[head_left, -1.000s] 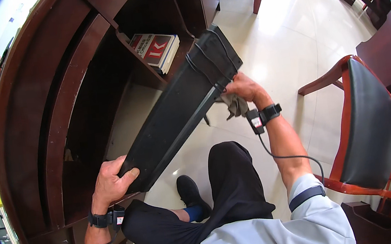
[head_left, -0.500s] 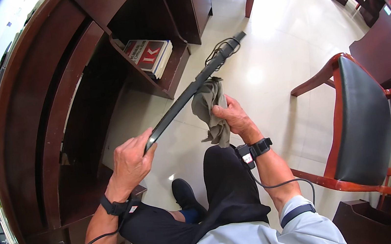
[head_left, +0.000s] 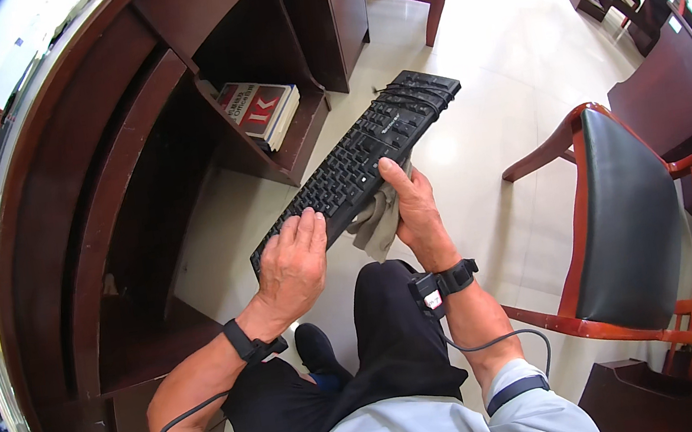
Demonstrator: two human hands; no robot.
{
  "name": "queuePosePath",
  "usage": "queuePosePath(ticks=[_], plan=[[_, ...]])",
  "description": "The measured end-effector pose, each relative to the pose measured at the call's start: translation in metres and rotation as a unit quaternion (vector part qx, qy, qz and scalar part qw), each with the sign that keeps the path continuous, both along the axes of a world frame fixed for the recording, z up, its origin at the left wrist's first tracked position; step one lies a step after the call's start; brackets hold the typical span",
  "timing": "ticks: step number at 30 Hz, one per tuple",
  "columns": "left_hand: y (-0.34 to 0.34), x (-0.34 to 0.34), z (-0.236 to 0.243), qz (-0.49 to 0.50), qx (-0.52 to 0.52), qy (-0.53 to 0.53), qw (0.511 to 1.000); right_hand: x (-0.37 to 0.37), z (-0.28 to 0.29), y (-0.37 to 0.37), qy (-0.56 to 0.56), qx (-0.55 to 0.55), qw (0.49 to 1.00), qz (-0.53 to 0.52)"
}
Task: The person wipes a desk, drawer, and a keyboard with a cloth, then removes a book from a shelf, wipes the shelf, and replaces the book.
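Turning key-side up, the keyboard [head_left: 356, 162] now lies flat across both hands; half a second ago it stood on edge, and a second ago only its black underside showed. With the keys in the open and the cloth [head_left: 377, 222] close by, wiping the key face looks like the step in hand.

Left hand [head_left: 291, 262] grips the near end, its fingers [head_left: 305, 224] curled over the front rows of keys. Right hand [head_left: 415, 207] holds the long edge beside the middle, thumb pressed on the keys, the other fingers clenched on the grey cloth, which hangs bunched just below them. The far end of the keyboard juts out beyond both hands over the pale floor [head_left: 481, 111].

Beyond the left fingers, on a low shelf [head_left: 287, 167] of the dark wooden desk, lies a flat book [head_left: 257, 105] with a red, white and black cover bearing print. A red-framed chair [head_left: 627, 223] with a black seat stands to the right of the right hand.
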State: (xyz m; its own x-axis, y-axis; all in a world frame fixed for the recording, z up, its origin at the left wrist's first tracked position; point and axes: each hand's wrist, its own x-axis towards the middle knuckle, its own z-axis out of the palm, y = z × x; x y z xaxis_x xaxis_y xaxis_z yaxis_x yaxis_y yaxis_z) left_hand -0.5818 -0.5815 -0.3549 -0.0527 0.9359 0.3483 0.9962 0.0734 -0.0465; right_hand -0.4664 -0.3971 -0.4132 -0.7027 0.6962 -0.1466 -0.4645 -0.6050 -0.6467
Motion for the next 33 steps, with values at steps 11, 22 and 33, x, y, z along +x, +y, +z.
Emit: queuePosePath(ticks=[11,22,33], plan=[[-0.001,0.001,-0.019,0.011,-0.022,0.024,0.999,-0.015,-0.015,-0.003,-0.062,0.011,0.997,-0.035],[0.063,-0.083,0.048,0.043,0.081,-0.388,0.917,0.023,-0.022,-0.006,-0.01,0.078,0.987,0.141],[0.055,-0.102,0.014,0.075,-0.069,-0.698,0.709,0.02,-0.03,-0.024,0.023,0.035,0.976,0.213]])
